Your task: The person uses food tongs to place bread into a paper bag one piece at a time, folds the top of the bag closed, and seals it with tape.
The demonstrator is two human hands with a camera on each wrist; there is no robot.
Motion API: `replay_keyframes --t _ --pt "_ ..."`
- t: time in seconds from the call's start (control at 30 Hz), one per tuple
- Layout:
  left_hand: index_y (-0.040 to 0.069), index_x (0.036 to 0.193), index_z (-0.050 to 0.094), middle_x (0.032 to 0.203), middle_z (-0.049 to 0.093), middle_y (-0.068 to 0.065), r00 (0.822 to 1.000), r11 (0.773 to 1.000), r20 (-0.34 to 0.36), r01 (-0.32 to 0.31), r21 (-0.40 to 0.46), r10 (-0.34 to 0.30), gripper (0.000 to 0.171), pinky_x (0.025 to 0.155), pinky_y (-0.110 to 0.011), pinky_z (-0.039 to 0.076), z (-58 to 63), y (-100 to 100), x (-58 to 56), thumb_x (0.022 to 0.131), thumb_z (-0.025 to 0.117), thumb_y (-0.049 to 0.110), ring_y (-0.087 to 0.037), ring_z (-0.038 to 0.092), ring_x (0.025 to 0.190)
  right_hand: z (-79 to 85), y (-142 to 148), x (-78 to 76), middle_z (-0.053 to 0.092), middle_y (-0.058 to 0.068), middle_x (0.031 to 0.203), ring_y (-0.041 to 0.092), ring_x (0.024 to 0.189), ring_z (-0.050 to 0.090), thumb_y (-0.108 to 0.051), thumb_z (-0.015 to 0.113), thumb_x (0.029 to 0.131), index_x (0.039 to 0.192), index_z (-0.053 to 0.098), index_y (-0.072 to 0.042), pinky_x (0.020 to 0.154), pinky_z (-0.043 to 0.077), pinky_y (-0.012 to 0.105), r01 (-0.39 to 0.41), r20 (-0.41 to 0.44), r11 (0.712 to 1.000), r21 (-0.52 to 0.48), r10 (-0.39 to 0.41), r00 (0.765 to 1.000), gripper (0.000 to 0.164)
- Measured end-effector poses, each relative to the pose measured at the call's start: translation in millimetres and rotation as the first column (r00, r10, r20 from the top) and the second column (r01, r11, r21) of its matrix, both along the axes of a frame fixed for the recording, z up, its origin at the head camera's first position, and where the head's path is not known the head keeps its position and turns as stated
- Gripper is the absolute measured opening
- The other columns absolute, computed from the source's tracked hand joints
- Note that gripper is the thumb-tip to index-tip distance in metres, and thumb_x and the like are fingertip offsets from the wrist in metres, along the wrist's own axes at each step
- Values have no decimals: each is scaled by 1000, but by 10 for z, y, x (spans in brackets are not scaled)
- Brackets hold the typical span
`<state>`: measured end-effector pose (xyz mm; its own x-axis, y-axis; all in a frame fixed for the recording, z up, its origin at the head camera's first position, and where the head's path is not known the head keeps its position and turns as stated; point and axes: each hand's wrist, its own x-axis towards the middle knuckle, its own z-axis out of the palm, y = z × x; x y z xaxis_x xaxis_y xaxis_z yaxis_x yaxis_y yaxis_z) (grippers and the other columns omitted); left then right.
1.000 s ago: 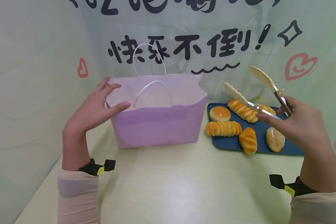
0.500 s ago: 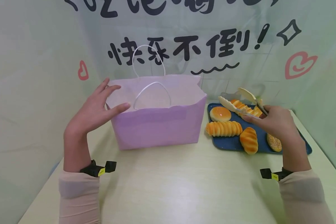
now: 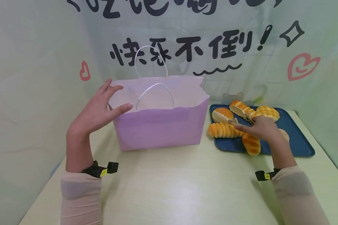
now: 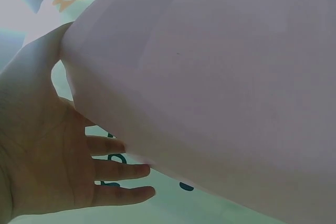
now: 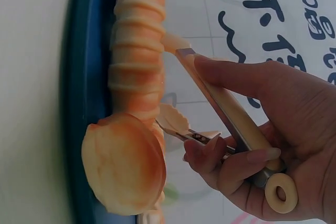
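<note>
My left hand [image 3: 97,109] is at the left side of a pale purple paper bag [image 3: 160,128], thumb over the opening and fingers spread. In the left wrist view its fingers [image 4: 123,171] lie nearly straight along the bag's edge. My right hand [image 3: 264,128] grips metal tongs [image 5: 223,103] with cream tips. The tongs reach down over the tray [image 3: 298,142], one tip by the round bun [image 3: 221,113], the other overlapping the back ridged roll [image 3: 236,104]. In the right wrist view the front ridged roll [image 5: 136,51] partly hides the tips.
An oval bread [image 3: 251,146] lies at the tray's front edge. A grid-topped bun [image 3: 267,112] sits at the back, and a sesame bun [image 3: 284,134] is partly behind my right wrist. The bag stands upright left of the tray, with white handles [image 3: 157,83] raised. A printed wall sheet hangs behind.
My right hand has moved left and down, bringing the tongs from above the tray in among the breads. The left hand and bag have stayed in place.
</note>
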<state>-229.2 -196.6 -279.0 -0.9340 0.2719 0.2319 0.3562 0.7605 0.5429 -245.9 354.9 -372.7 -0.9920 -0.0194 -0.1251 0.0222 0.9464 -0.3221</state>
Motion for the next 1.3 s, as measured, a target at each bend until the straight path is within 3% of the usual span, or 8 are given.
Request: replay_keyframes --t 0.43,0.63,0.83,1.03,1.2,1.3 --pt "17 164 38 178 0 -5 1000 1000 13 -11 -4 11 85 118 -74 25 19 17 14 97 62 64 -40 16 161 -52 -36 -27 43 7 73 29 69 53 -77 60 93 94 61 3 59 38 37 8 46 1000 -4 -7 999 79" --pt "18 164 38 178 0 -5 1000 1000 13 -11 -5 11 85 118 -74 26 17 9 17 97 63 64 -41 20 160 -14 -64 -14 44 8 73 30 69 54 -76 59 95 101 63 5 60 39 37 14 44 1000 7 -15 999 81" --pt "17 164 38 178 0 -5 1000 1000 20 -9 -2 9 86 118 -73 27 24 11 27 97 64 64 -42 23 159 103 -71 62 49 11 76 31 71 54 -75 58 96 95 61 3 57 40 37 50 -1 998 -24 -50 999 78" --pt "17 164 38 178 -1 -4 1000 1000 19 -13 -3 13 85 118 -71 28 23 3 44 97 64 64 -43 31 155 281 -81 161 44 9 74 32 74 51 -71 58 98 94 58 -1 60 39 38 40 -110 997 -64 -47 993 70" --pt "17 164 38 178 -1 -4 1000 1000 19 -10 -6 10 85 118 -70 29 18 7 44 98 63 64 -45 45 146 456 -145 255 54 17 85 38 84 54 -72 53 100 126 60 5 63 42 39 57 -168 996 -74 -69 983 83" --pt "17 164 38 178 -1 -4 1000 1000 19 -9 -6 9 85 118 -71 29 21 12 39 97 63 64 -44 42 149 565 -235 333 55 19 89 38 86 53 -76 54 97 134 58 3 60 42 39 86 -198 986 -143 -113 974 87"
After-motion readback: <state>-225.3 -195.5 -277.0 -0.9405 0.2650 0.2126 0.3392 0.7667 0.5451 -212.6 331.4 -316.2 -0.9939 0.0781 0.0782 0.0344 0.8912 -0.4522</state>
